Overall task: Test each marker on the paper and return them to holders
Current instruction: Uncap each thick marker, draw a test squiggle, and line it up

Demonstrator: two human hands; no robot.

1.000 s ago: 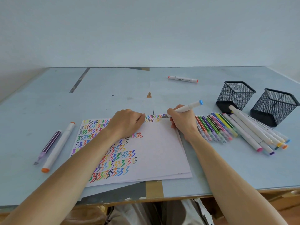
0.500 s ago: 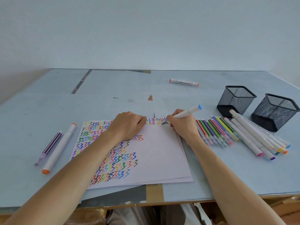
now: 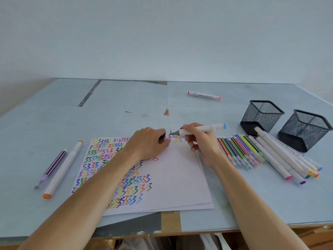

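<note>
A white paper sheet [image 3: 180, 174] lies in front of me, its left half and top edge filled with coloured zigzag marks. My right hand [image 3: 203, 147] grips a thick white marker [image 3: 203, 128] with a blue end cap. The marker is nearly level, and its bare grey tip hovers just over the paper's top edge. My left hand [image 3: 149, 143] rests knuckles-down on the paper's top edge with its fingers curled; nothing shows inside it. Two black mesh holders [image 3: 261, 114] [image 3: 304, 129] stand at the right, with no marker showing in them.
A row of thin coloured markers [image 3: 239, 152] and several thick white markers [image 3: 281, 156] lie between the paper and the holders. A purple thin marker [image 3: 54, 165] and an orange-capped white marker [image 3: 63, 166] lie to the left. A red-ended marker [image 3: 204, 95] lies far back.
The right hand has raised the marker's tip off the paper's top edge and levelled the barrel. The left hand has stayed in place.
</note>
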